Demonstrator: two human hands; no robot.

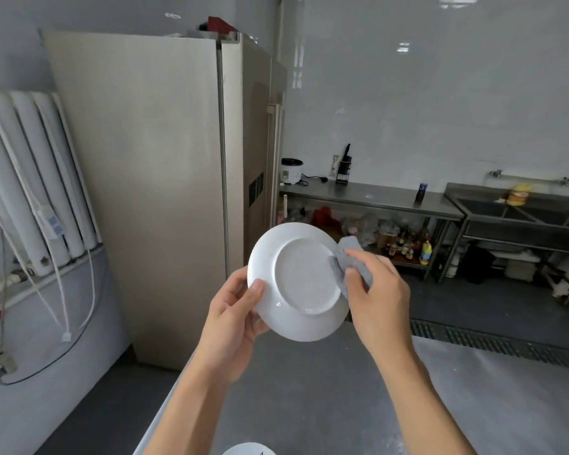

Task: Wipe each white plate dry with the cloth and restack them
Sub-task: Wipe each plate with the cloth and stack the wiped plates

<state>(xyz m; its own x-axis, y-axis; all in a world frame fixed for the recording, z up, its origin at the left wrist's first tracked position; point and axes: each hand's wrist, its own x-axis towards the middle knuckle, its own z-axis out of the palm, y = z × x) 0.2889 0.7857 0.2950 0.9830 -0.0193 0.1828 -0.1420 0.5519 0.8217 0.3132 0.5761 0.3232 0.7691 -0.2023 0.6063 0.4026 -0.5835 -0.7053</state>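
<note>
**Q:** Head view: what is shown, and how are the hands engaged?

**A:** A white plate (301,280) is held up above the worktop (309,399), underside toward the camera. Its left rim is pinched by the left hand (234,320), thumb on the back. The grey cloth (350,257) is bunched in the right hand (375,290) and pressed to the right rim.

**Q:** How is this step best done?

**A:** The foot ring should be traced with the cloth, since water is likely trapped there. The plate is best turned by its rim, so that dried areas are not fingered. A firm grip is advised, as wet glaze is judged slippery.

**Q:** Which containers are seen?

**A:** A black-handled knife is held in the knife rack (344,169). A yellow bottle (517,194) stands at the sink (467,192); whether it is inside the basin cannot be told. The rice cooker (291,171) is lidded and its contents are hidden. Another plate (248,449) is cut off at the lower edge.
</note>
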